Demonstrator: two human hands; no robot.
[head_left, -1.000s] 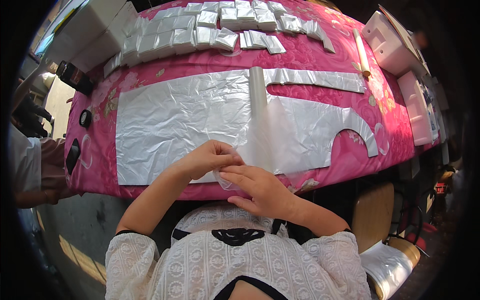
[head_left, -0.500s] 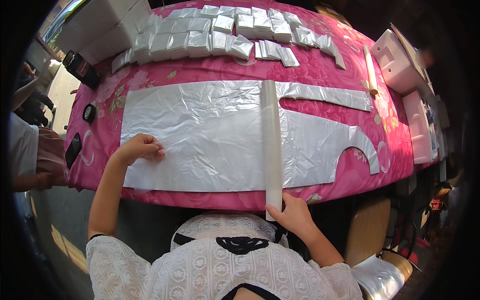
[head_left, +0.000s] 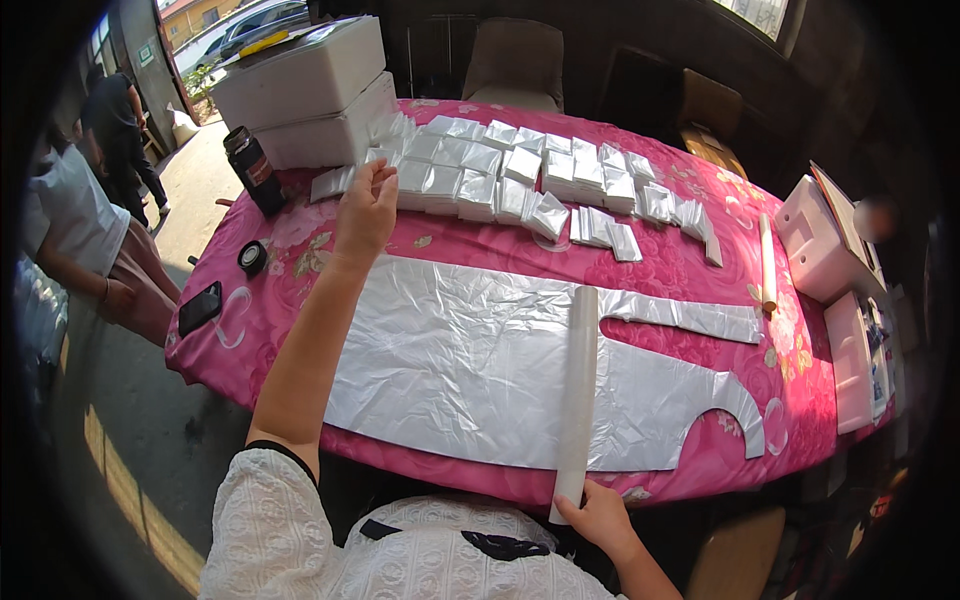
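Note:
A thin silvery-white plastic apron (head_left: pixel 450 360) lies flat and wrinkled across the pink flowered tablecloth, its strap ends and curved cut-outs to the right. Across it rests a pale translucent tube (head_left: pixel 577 390), overhanging the near table edge. My right hand (head_left: pixel 600 520) is closed round the tube's near end. My left hand (head_left: pixel 366 212) is raised above the apron's far left corner, in front of the folded packets; its fingers look loosely bent and slightly apart, with nothing visible in them. Rows of small folded silvery plastic packets (head_left: pixel 465 165) are piled along the far side.
White foam boxes (head_left: pixel 310 100) stand at the far left, beside a black bottle (head_left: pixel 254 170). A tape roll (head_left: pixel 252 257) and a phone (head_left: pixel 200 308) lie left. Another tube (head_left: pixel 767 262) and more foam boxes (head_left: pixel 815 235) are right. Two people stand beyond the table's left side.
My left hand has moved from the apron's left part to beyond its far left corner. My right hand keeps hold of the tube. The view has tilted up, showing more room.

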